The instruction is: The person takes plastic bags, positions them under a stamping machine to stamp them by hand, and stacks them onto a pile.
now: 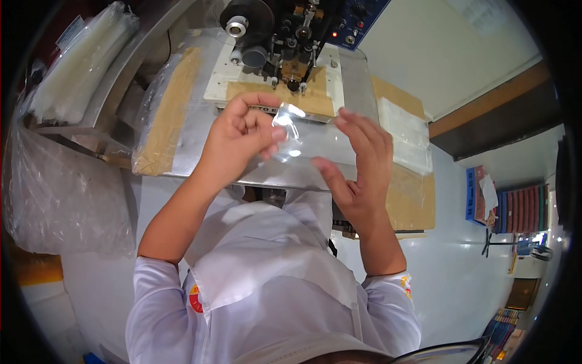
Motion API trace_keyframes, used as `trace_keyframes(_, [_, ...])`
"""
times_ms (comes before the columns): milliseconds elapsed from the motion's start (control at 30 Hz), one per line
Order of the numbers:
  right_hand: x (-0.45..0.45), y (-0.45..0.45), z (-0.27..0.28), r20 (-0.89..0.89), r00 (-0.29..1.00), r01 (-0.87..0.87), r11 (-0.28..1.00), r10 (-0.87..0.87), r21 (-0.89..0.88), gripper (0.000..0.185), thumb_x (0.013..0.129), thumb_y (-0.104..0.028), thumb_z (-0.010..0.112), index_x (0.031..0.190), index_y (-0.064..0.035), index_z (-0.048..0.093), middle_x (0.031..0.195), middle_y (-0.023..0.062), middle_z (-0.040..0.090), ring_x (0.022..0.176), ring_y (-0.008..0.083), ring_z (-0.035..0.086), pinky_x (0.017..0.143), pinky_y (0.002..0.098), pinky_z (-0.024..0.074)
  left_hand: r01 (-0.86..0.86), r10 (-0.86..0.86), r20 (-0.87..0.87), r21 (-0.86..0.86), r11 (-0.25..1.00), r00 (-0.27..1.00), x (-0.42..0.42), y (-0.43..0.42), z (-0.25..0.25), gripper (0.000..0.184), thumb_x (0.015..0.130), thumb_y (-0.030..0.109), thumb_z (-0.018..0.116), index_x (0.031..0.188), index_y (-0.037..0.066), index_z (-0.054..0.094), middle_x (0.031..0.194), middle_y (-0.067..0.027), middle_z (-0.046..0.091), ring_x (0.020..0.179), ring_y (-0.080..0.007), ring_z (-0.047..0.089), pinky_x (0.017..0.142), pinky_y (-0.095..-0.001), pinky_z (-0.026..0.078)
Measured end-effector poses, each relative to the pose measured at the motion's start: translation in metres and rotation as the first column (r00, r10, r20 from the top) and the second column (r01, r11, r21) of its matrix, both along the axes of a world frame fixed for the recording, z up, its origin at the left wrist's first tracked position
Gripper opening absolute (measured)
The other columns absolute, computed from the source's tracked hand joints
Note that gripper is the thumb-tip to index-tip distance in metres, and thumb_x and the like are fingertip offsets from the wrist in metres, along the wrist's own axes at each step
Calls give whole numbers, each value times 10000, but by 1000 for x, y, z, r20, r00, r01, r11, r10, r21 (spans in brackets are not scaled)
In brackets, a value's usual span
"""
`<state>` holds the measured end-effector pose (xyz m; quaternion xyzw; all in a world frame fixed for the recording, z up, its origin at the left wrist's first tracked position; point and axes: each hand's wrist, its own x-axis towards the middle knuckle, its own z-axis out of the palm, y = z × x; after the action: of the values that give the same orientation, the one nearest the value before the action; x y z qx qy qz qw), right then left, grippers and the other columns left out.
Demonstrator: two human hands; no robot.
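Note:
My left hand pinches a small clear plastic piece between thumb and fingers. The piece is shiny and hangs over the front part of the metal table. My right hand is to the right of it, thumb and fingers spread apart, with nothing in it and slightly blurred. Just beyond both hands is the base of a machine, with a tan cardboard strip in front of it. Printing on a label beside my left fingers is partly hidden.
Clear plastic bags are piled on a metal shelf at the left. White plastic packs lie on cardboard at the right. A blue control box stands behind. Binders are at the far right.

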<state>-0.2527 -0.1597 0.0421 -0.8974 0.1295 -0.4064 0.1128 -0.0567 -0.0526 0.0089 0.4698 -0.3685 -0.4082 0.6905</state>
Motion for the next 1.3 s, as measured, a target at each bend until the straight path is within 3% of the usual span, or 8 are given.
trace_keyframes(167, [18, -31, -40, -274, 959, -7, 964, -68, -265, 435, 851, -148, 718, 1273, -71, 651, 1333, 124, 649, 1289, 325, 578, 1099, 518, 416, -114, 119, -69, 82, 990, 990, 13, -32, -22, 397, 950, 61, 689, 1305, 35, 515, 875, -48, 692, 695, -86, 615, 648, -232, 511])
trace_keyframes(267, [23, -50, -53, -335, 938, -8, 961, -88, -276, 442, 846, -86, 681, 1287, -87, 652, 1358, 115, 644, 1324, 299, 569, 1134, 521, 401, -132, 125, 55, 154, 979, 991, 13, -29, -27, 280, 955, 85, 679, 1222, 33, 615, 898, -52, 702, 703, -88, 620, 639, -250, 507])
trace_keyframes(367, [27, -65, -50, -359, 930, -14, 965, -84, -262, 457, 838, -47, 669, 1291, -106, 656, 1364, 98, 647, 1329, 274, 569, 1143, 503, 402, -321, 306, 746, -131, 938, 591, 17, -19, -27, 186, 934, 114, 698, 1109, 56, 716, 875, -41, 681, 710, -124, 637, 636, -285, 500])
trace_keyframes(400, [29, -70, -48, -370, 926, -19, 964, -83, -263, 462, 835, -40, 667, 1292, -112, 658, 1365, 92, 648, 1330, 267, 569, 1144, 495, 404, -335, 303, 813, -142, 932, 497, 16, -17, -23, 181, 920, 126, 709, 1090, 70, 732, 857, -42, 661, 713, -144, 636, 641, -302, 499])
trace_keyframes(500, [36, -82, -46, -403, 914, -26, 981, -55, -191, 555, 810, 90, 597, 1322, -119, 644, 1394, 75, 628, 1364, 268, 536, 1167, 498, 387, -359, 285, 925, -184, 915, 251, 13, -17, -15, 181, 885, 163, 737, 1056, 109, 763, 807, -39, 603, 719, -198, 626, 652, -345, 491])
trace_keyframes(767, [47, -96, -33, -437, 899, -26, 999, 10, -31, 475, 835, 1, 592, 1300, -74, 653, 1380, 127, 631, 1369, 314, 521, 1176, 521, 354, -299, 313, 949, -306, 904, -28, 28, -31, -14, 213, 847, 226, 768, 1053, 176, 754, 805, -6, 574, 705, -194, 590, 644, -359, 419])
trace_keyframes(1167, [56, -107, -36, -415, 909, -45, 998, 23, -43, 446, 859, -59, 590, 1300, -72, 659, 1383, 119, 630, 1374, 313, 514, 1165, 517, 368, -309, 261, 961, -278, 909, -97, 37, -38, -12, 272, 842, 264, 771, 1095, 170, 741, 839, -3, 590, 724, -202, 602, 655, -359, 421])
trace_keyframes(1300, [53, -106, -36, -391, 920, -52, 998, 38, -24, 438, 864, -38, 588, 1293, -93, 663, 1388, 100, 630, 1367, 300, 523, 1169, 502, 372, -305, 189, 982, -180, 935, 1, 32, -23, -3, 329, 843, 280, 772, 1142, 151, 724, 862, -21, 598, 774, -220, 608, 698, -369, 433])
